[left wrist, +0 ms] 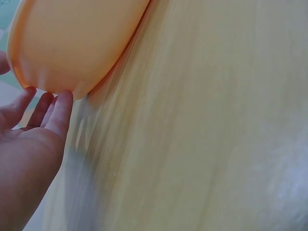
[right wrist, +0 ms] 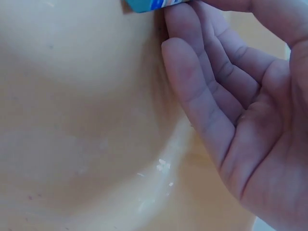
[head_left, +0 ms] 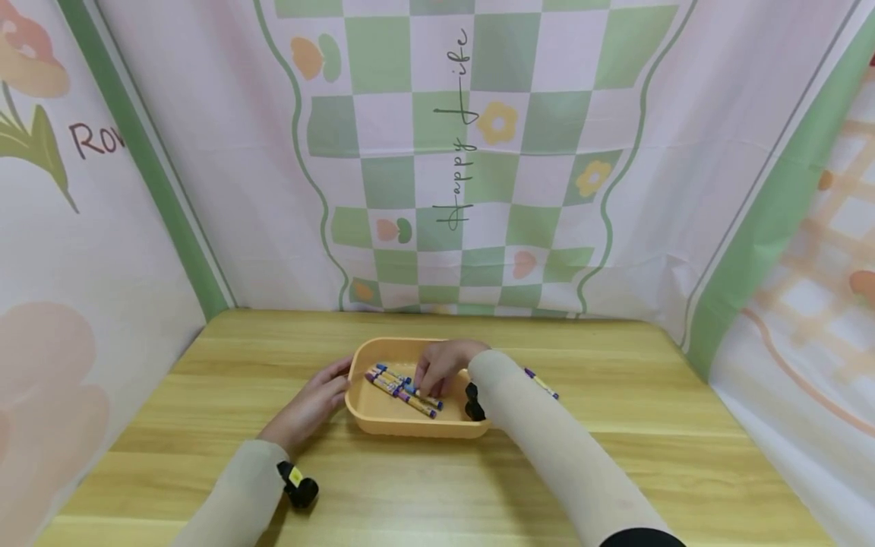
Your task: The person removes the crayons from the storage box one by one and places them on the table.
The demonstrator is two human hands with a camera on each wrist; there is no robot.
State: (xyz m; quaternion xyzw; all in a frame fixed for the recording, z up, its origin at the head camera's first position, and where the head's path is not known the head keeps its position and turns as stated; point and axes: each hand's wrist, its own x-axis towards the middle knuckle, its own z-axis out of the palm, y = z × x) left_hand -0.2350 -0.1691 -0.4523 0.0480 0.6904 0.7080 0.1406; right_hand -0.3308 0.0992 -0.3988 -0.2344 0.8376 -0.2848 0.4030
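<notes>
Frame centre: right hand (head_left: pixel 447 365) pinches blue crayon (right wrist: pixel 150 5) inside orange tray (head_left: pixel 424 428); left hand (head_left: pixel 311 404), fingers apart, touches tray's left end.

- A wooden table (head_left: pixel 683 471) is showing streaky yellow-brown grain.
- Behind it, a back cloth (head_left: pixel 383 129) is hanging, bearing green-and-white checks, flowers, hearts and sideways words (head_left: pixel 456 129) reading "Happy Life".
- At the left, a side cloth (head_left: pixel 55 251) is showing a large flower (head_left: pixel 30 49).
- At the right, orange plaid (head_left: pixel 813 266) is showing beside a green band (head_left: pixel 759 243).
</notes>
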